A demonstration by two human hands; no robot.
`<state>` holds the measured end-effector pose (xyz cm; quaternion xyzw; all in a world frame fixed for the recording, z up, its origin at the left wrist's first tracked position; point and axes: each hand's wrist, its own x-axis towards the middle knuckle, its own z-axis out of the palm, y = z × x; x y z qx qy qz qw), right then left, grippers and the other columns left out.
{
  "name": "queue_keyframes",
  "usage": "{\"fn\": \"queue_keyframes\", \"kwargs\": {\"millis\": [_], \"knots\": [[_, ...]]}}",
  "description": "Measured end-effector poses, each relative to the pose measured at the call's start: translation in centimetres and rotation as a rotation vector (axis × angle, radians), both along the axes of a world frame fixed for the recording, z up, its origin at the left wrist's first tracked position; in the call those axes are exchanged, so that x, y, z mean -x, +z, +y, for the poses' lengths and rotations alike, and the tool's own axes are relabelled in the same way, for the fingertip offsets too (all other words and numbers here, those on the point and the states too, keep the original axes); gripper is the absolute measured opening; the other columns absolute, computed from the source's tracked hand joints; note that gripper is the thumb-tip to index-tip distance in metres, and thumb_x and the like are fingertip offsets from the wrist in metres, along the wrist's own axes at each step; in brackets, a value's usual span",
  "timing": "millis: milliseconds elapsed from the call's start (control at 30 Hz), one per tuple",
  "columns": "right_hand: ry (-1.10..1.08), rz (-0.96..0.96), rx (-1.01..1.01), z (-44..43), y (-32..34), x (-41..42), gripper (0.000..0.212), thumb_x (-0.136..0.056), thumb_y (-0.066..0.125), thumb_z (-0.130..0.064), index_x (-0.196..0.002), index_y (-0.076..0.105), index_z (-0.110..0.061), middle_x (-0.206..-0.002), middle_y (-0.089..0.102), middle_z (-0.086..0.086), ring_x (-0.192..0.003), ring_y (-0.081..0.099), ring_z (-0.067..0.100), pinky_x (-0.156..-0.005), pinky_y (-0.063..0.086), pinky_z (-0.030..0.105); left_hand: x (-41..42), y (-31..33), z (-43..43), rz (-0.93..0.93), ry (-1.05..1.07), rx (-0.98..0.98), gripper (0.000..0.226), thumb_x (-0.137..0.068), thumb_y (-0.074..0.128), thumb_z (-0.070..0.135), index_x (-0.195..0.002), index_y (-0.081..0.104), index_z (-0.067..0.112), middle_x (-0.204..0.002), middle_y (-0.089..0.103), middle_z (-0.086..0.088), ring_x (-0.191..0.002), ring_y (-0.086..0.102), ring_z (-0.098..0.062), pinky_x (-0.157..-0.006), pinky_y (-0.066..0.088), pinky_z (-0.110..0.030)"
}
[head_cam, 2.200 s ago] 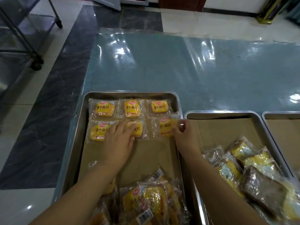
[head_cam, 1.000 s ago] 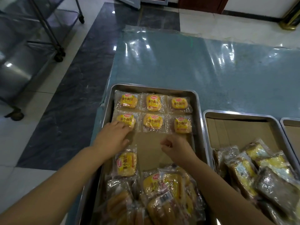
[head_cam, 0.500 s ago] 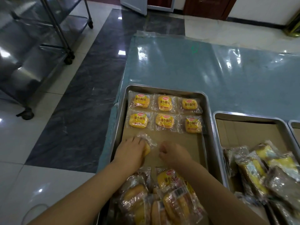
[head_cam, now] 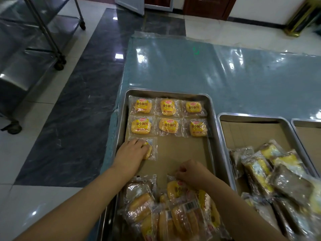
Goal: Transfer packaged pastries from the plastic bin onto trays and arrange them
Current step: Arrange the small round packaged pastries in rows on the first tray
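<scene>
Head view, the only one I have. I take the left tray (head_cam: 166,92) as my landmark. At its far end six small bread packets (head_cam: 167,125) lie in two neat rows of three on the cardboard liner (head_cam: 180,150). Just nearer than the second row, against the tray's left wall, my left hand (head_cam: 132,152) lies flat on a seventh packet (head_cam: 150,150), fingers straight and spread, pressing it down and gripping nothing. This packet opens a third row.

At the tray's near end sits a loose pile of packets (head_cam: 173,214), overlapping and tilted. My right hand (head_cam: 192,173) is at the far edge of that pile. Its fingers are curled, and the tips seem to pinch the film seam of the top packet (head_cam: 175,189), though the knuckles hide the contact.

I judge these packets light and soft. The bread would squash under a hard squeeze, and the glossy film looks slippery and crinkly. The flat sealed seam at an edge is the safest place to lift by. A flat palm serves for sliding a packet square against its neighbours.

To the right of the landmark, a second tray (head_cam: 251,117) holds another heap of wrapped pastries.
</scene>
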<state>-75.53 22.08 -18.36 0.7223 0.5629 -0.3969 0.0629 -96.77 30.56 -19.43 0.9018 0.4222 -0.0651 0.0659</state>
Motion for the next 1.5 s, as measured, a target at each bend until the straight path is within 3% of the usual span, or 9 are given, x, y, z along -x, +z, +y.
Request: {"fn": "queue_keyframes", "kwargs": {"millis": [267, 400, 500, 600, 700, 833, 967, 1200, 1500], "knots": [[-0.123, 0.197, 0.040, -2.0, 1.4, -1.1, 0.012, -0.083, 0.065, -0.030, -0.083, 0.068, -0.019, -0.085, 0.067, -0.001, -0.080, 0.063, 0.013, -0.076, 0.055, 0.030, -1.6, -0.1, -2.9, -0.244, -0.067, 0.044, 0.046, -0.085, 0.058, 0.022, -0.130, 0.049, 0.026, -0.128, 0.051, 0.006, -0.118, 0.036, -0.015, -0.094, 0.032, -0.029], [-0.334, 0.384, -0.126, -2.2, 2.5, -1.4, 0.003, -0.080, 0.070, -0.023, -0.078, 0.069, -0.024, -0.079, 0.069, -0.003, -0.076, 0.066, 0.010, -0.065, 0.052, 0.022, -3.1, 0.6, -5.2, -0.624, 0.119, 0.550, 0.036, -0.085, 0.058, 0.046, -0.119, 0.057, 0.032, -0.112, 0.059, 0.013, -0.105, 0.049, -0.003, -0.086, 0.042, -0.023], [-0.434, 0.495, -0.264, -1.7, 3.2, -1.3, 0.012, -0.078, 0.072, -0.017, -0.073, 0.069, -0.027, -0.071, 0.069, -0.007, -0.069, 0.064, 0.002, -0.060, 0.048, 0.014, -4.6, 1.5, -5.8, -0.750, 0.277, 0.784, 0.029, -0.081, 0.069, 0.033, -0.109, 0.062, 0.025, -0.096, 0.064, 0.005, -0.091, 0.061, -0.013, -0.080, 0.051, -0.037], [-0.611, 0.509, -0.390, -1.0, 3.0, -1.2, 0.017, -0.081, 0.071, -0.017, -0.093, 0.064, -0.025, -0.088, 0.066, -0.009, -0.080, 0.062, 0.000, -0.061, 0.046, 0.011, -5.3, 2.2, -4.7, -0.841, 0.472, 0.682, 0.008, -0.083, 0.068, 0.021, -0.089, 0.063, 0.022, -0.082, 0.063, 0.004, -0.076, 0.061, -0.012, -0.068, 0.052, -0.033], [-0.783, 0.547, -0.319, -0.7, 2.2, -1.2, 0.041, -0.084, 0.067, -0.020, -0.118, 0.045, -0.024, -0.106, 0.060, -0.002, -0.094, 0.061, 0.012, -0.071, 0.050, 0.021, -5.6, 1.7, -3.6, -0.930, 0.624, 0.698, 0.018, -0.087, 0.064, 0.019, -0.075, 0.050, 0.017, -0.064, 0.051, 0.006, -0.053, 0.048, -0.001, -0.048, 0.038, -0.014], [-0.832, 0.554, -0.239, -0.1, 0.6, -0.5, 0.022, -0.087, 0.062, -0.011, -0.108, 0.056, -0.010, -0.095, 0.067, 0.004, -0.080, 0.069, 0.014, -0.066, 0.056, 0.024, -6.3, 0.9, -3.0, -0.824, 0.632, 0.752, 0.023, -0.089, 0.061, 0.018, -0.109, 0.051, 0.013, -0.093, 0.060, -0.002, -0.077, 0.058, -0.013, -0.066, 0.047, -0.030], [-0.862, 0.427, -0.260, 1.5, -0.7, -0.8, 0.010, -0.088, 0.061, -0.008, -0.094, 0.059, -0.017, -0.085, 0.065, 0.000, -0.073, 0.064, 0.009, -0.061, 0.050, 0.020, -5.1, -0.4, -2.9, -0.647, 0.491, 0.297, 0.059, -0.083, 0.065, 0.012, -0.136, 0.042, 0.023, -0.131, 0.051, 0.004, -0.121, 0.044, -0.015, -0.103, 0.039, -0.034], [-0.867, 0.355, -0.222, 3.5, -3.0, -0.2, 0.028, -0.085, 0.066, -0.013, -0.104, 0.046, -0.017, -0.077, 0.067, 0.004, -0.060, 0.065, 0.012, -0.050, 0.051, 0.024, -3.9, -3.0, -3.0, -0.196, -0.086, 0.013, 0.057, -0.092, 0.048, 0.030, -0.145, 0.027, 0.031, -0.154, 0.022, 0.000, -0.139, 0.018, -0.025, -0.112, 0.014, -0.040], [-0.558, 0.031, -0.216, 2.5, -1.8, -0.9, 0.035, -0.085, 0.064, -0.033, -0.115, 0.049, -0.022, -0.094, 0.062, -0.002, -0.081, 0.063, 0.015, -0.071, 0.055, 0.035, -4.9, -4.0, -2.6, -0.128, -0.164, -0.016, 0.061, -0.096, 0.040, 0.026, -0.148, 0.008, 0.034, -0.158, 0.005, -0.003, -0.144, 0.005, -0.024, -0.114, -0.004, -0.040]]}}
